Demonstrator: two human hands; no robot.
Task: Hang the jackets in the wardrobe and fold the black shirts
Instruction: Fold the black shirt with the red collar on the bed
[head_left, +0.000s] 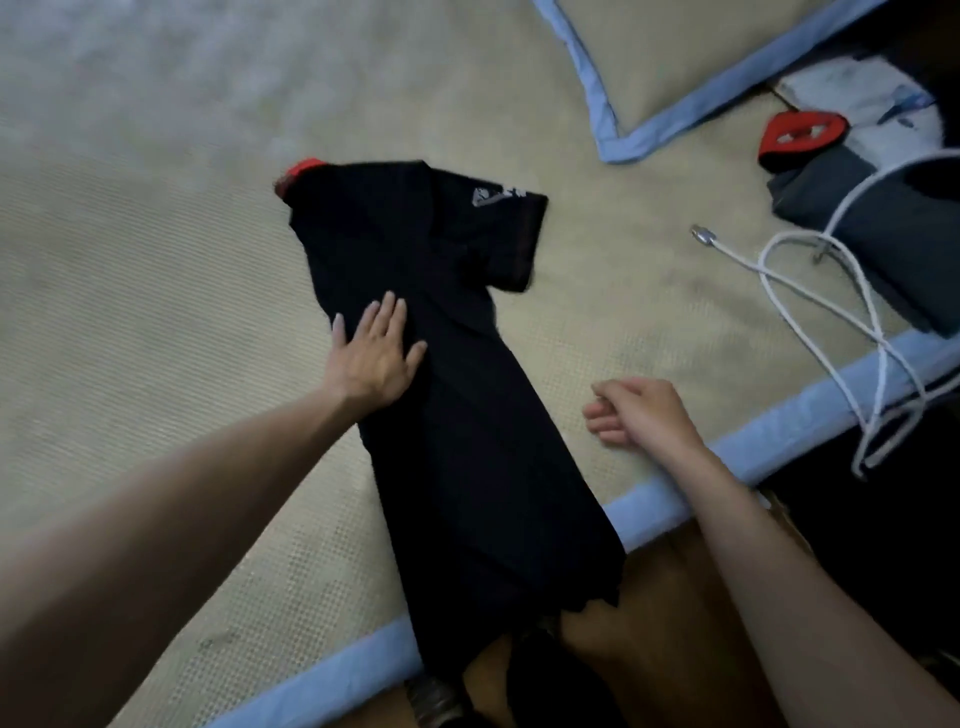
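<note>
Your two forearms fill the lower frame, and between them runs the black shirt (457, 395), already folded lengthwise into a narrow strip. Its long axis slants from the red-lined collar at upper centre down to the hem at bottom centre, where the cloth spills over the blue-edged mat (156, 322) on which it lies. One short sleeve with a pale print juts out to the upper right.

Your left hand (375, 358) lies flat on the strip's left edge, roughly a third of the way down from the collar, fingers straight and spread, pressing the fabric rather than gripping it. Your right hand (636, 410) sits just beside the shirt's right edge, apart from the cloth, fingers loosely curled and holding nothing.

Judging from this, the sleeve wants tucking in next, and your right hand is the nearer one: the sleeve lies up and to its left.

Further out, a blue-trimmed pillow (691, 67) occupies the upper right; a white cable (810, 322) loops over the right edge near dark folded clothes (883, 228).
</note>
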